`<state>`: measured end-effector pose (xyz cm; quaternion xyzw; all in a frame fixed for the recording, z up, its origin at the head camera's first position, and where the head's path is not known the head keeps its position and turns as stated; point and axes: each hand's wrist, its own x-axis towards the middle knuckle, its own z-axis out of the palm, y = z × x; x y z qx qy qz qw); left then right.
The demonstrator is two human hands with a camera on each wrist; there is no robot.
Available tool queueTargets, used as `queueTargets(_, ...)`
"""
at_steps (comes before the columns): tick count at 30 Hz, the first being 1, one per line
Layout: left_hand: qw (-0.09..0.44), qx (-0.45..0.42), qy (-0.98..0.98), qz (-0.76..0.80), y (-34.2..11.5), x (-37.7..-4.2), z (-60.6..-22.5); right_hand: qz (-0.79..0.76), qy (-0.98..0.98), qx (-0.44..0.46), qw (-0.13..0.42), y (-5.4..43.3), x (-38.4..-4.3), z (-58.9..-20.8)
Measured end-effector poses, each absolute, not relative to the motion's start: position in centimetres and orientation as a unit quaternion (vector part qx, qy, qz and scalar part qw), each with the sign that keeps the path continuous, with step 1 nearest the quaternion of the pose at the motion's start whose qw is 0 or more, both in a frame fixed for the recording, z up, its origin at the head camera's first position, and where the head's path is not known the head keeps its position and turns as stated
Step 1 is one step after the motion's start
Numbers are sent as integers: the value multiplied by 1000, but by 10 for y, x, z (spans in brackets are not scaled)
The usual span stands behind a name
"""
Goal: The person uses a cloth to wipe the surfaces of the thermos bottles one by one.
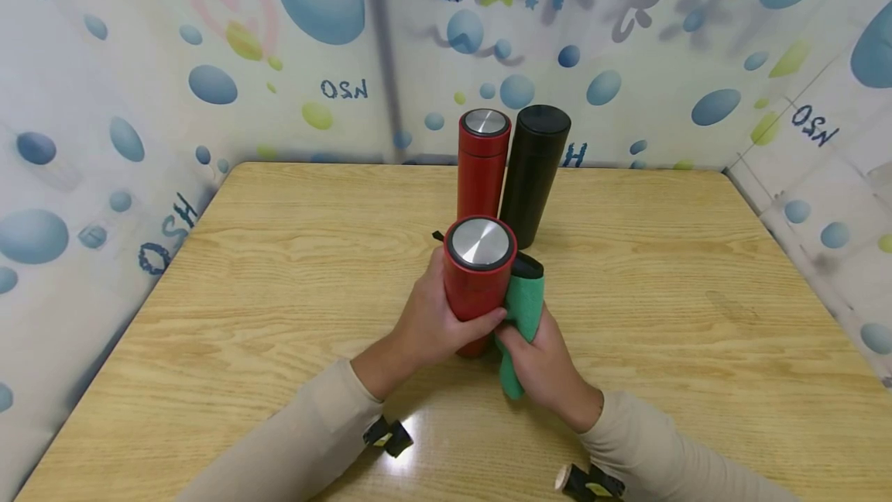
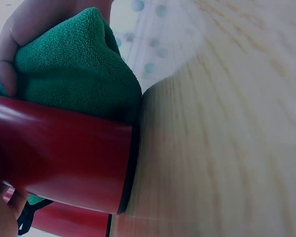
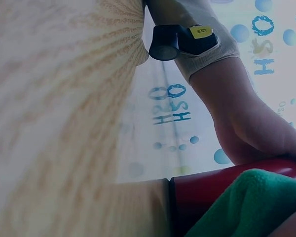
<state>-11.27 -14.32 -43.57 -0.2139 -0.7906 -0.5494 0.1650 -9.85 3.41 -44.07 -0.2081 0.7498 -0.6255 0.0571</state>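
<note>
A red thermos bottle (image 1: 477, 285) with a silver-topped lid stands upright on the wooden table. My left hand (image 1: 427, 316) grips its side, thumb across the front. In my right hand (image 1: 547, 366) is a green cloth (image 1: 524, 304), pressed to the bottle's right side. A black piece (image 1: 527, 264) shows at the cloth's top. The left wrist view has the cloth (image 2: 74, 69) bunched along the red bottle (image 2: 64, 153), whose dark base ring meets the table. In the right wrist view, the cloth (image 3: 251, 207) covers part of the bottle (image 3: 202, 185).
Behind the held bottle stand a second red thermos (image 1: 482, 169) and a taller black thermos (image 1: 535, 173), side by side. The wooden table (image 1: 279, 254) reaches back to a wall (image 1: 334, 130) covered with printed blue spots. A dark camera mount is on each wrist.
</note>
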Motion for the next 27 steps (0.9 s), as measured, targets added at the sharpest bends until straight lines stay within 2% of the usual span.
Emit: queueTargets(27,161,-215,-788,-554,-144,-113,-435,-632,746,-199,66,34,-99,-442)
